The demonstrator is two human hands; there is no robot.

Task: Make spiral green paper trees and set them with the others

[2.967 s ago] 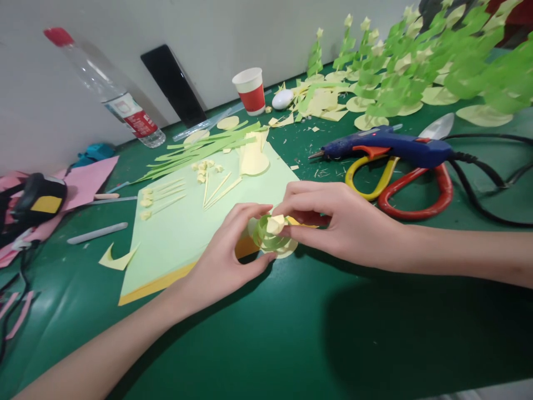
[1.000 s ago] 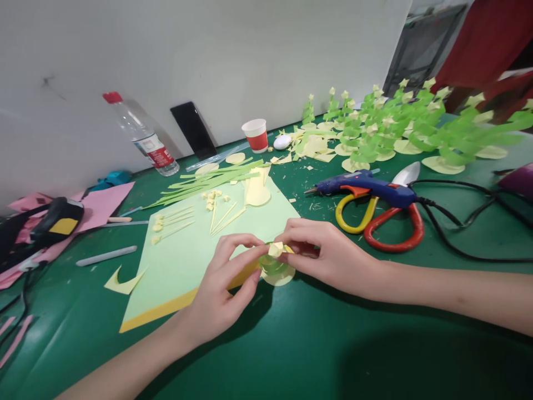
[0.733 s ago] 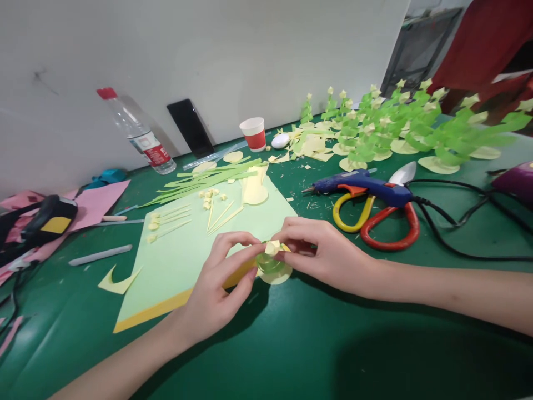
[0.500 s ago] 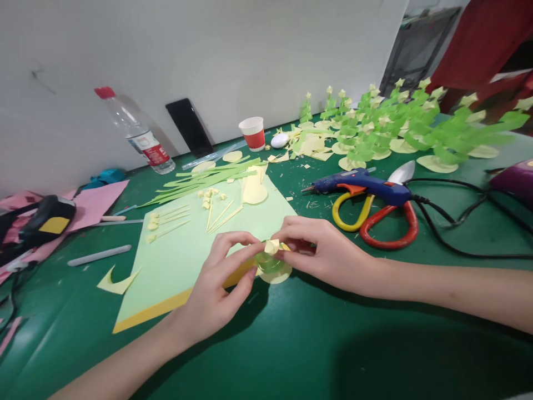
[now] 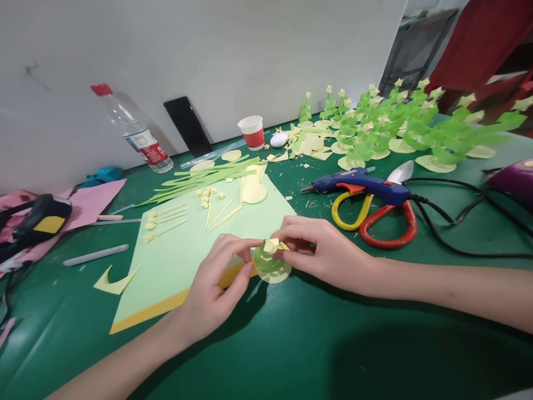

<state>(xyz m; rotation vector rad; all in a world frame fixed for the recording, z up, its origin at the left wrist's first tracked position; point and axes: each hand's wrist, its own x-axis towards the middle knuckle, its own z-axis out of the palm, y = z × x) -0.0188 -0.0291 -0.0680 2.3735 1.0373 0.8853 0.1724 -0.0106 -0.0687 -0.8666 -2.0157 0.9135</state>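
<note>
A small paper tree [image 5: 268, 262] of curled green strip stands on a round pale-yellow base, topped by a folded paper star [image 5: 271, 245]. It stands at the front right edge of the light-green board [image 5: 166, 266]. My right hand [image 5: 316, 244] pinches the tree near its top, just beside the star; its curled fingertips are partly hidden. From the other side, my left hand [image 5: 220, 278] reaches in with thumb and index finger apart. Its index fingertip is at the green strip by the star, and its thumb is clear of the tree.
Star-topped sticks [image 5: 166, 216], green paper strips [image 5: 200, 180] and pale-yellow circles [image 5: 254, 193] lie around the board. Right of it are a blue glue gun [image 5: 358, 183], scissors [image 5: 389, 239] and a cable. Many finished paper trees [image 5: 375, 128], a paper cup [image 5: 252, 133], phone [image 5: 188, 126] and bottle [image 5: 144, 141] stand behind.
My left thumb and fingers have drawn back slightly left from the paper tree and spread wider, showing more green strip. My right hand keeps its pinch in the same place.
</note>
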